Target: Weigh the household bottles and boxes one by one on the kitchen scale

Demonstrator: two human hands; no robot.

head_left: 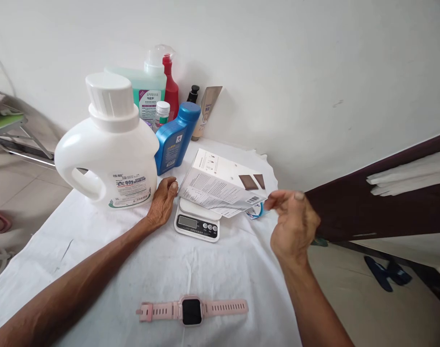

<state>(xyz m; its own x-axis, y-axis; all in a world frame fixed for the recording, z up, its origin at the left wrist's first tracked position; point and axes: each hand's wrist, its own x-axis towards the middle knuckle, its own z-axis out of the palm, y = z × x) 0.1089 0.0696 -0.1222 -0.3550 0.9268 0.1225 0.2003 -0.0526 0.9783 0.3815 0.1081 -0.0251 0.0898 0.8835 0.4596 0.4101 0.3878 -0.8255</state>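
Observation:
A white printed box (223, 185) lies at a tilt over a small white kitchen scale (197, 226), hiding most of its platform. My left hand (164, 200) is curled closed by the box's left end, close to the scale; its palm side is hidden. At the box's right corner, my right hand (294, 221) has its fingers drawn together, thumb on top, with slightly blurred fingertips against the corner. Under that end, a blue-and-white round item (255, 211) shows in part. Nearer me, a pink smartwatch (191, 310) lies flat with its strap spread out.
A large white detergent bottle (107, 149) stands left of my left hand. Behind it are a blue bottle (176, 140), a green jug (147, 89), a red bottle (171, 91) and a beige tube (207, 113). White cloth (234, 270) covers the table against the wall.

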